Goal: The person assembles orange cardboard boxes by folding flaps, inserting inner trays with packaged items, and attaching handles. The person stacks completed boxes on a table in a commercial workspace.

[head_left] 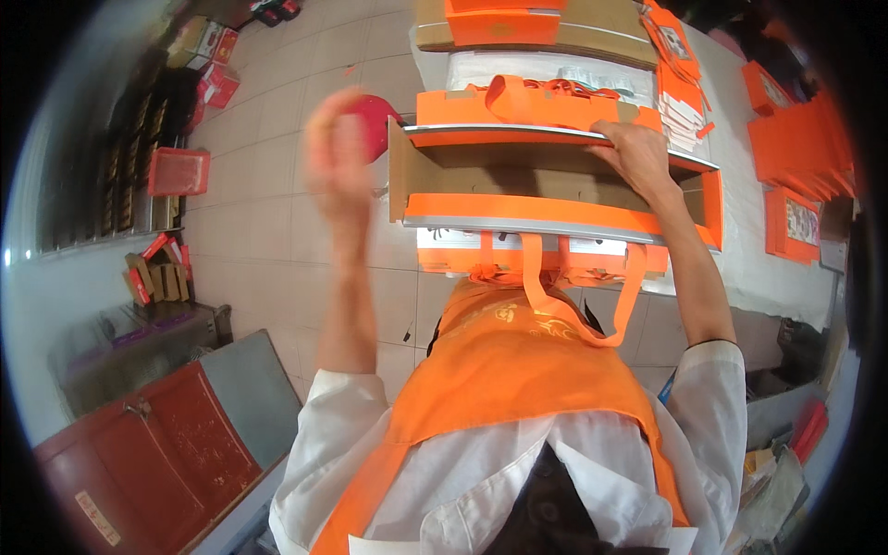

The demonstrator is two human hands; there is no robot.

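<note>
One orange box (546,209), walls up, top unclosed, likely unfinished | my right hand (636,155) pinches its rim | left hand (337,143) blurred, can't tell

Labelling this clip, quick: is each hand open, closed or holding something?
Left hand: blurred, apart from the box; state cannot be told.
Right hand: closed on the box's far rim.

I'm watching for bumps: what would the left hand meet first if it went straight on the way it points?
The way looks free as far as the picture shows: tiled floor lies beyond the left hand. The red round object at its right seems lower, though depth is unclear.
</note>
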